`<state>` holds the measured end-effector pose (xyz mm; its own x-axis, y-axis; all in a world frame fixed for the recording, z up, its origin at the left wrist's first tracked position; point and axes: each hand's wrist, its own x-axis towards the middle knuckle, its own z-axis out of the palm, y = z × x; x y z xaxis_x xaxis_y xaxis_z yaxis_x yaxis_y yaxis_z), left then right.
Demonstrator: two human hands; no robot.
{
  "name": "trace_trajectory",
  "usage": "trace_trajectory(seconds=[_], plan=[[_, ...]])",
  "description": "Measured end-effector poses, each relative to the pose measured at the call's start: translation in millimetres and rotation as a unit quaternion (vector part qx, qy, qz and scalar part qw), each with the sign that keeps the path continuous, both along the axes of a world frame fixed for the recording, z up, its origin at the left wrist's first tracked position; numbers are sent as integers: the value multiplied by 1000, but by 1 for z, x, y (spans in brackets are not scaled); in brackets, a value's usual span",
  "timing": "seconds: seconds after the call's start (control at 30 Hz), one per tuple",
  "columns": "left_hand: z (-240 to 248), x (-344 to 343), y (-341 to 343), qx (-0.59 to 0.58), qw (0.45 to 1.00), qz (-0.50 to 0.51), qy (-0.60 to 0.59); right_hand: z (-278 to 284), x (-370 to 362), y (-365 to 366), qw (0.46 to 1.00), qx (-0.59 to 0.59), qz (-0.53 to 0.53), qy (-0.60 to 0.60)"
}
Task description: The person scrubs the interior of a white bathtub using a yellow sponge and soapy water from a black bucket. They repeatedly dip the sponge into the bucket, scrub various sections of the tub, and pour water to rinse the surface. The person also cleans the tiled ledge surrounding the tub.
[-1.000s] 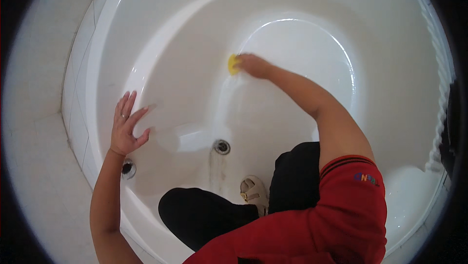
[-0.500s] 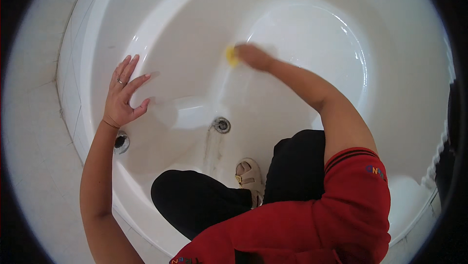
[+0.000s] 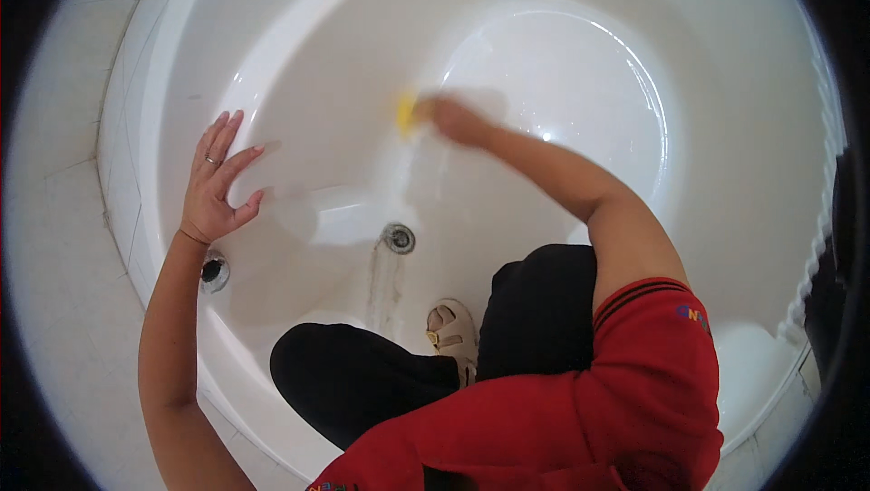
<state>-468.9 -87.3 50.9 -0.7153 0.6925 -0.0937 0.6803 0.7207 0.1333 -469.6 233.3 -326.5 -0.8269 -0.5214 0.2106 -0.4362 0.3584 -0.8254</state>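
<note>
Up at twelve o'clock in the white bathtub [image 3: 272, 56], my right hand [image 3: 453, 119] closes around a yellow sponge [image 3: 406, 115], pressed to the wet wall. My left hand [image 3: 216, 184] lies flat, fingers spread, on the rim at nine o'clock. Grey streaks near the drain [image 3: 399, 238] at six o'clock look unscrubbed, so I judge much remains.

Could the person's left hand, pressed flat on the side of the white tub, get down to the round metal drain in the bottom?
Probably yes. The left hand rests open on the sloping wall of the white bathtub, and only bare wet surface lies between it and the round metal drain. The right hand, with the yellow sponge, works farther up.
</note>
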Motion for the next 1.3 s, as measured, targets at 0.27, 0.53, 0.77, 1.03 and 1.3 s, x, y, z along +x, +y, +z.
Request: trace_trajectory(seconds=[0.27, 0.53, 0.77, 1.03, 1.3], plan=[[2, 4, -2, -13, 1000, -1, -10, -1, -19, 71, 953, 139, -259, -74], [-6, 1, 0, 6, 1000, -16, 1, -9, -20, 137, 961, 121, -224, -106], [-2, 4, -5, 4, 1000, -17, -1, 0, 43, 128, 950, 186, -217, -128], [5, 8, -7, -6, 1000, -10, 0, 17, 9, 191, 941, -65, -309, -121], [2, 10, -8, -8, 1000, -6, 4, -2, 46, 135, 967, 214, -125, 51]])
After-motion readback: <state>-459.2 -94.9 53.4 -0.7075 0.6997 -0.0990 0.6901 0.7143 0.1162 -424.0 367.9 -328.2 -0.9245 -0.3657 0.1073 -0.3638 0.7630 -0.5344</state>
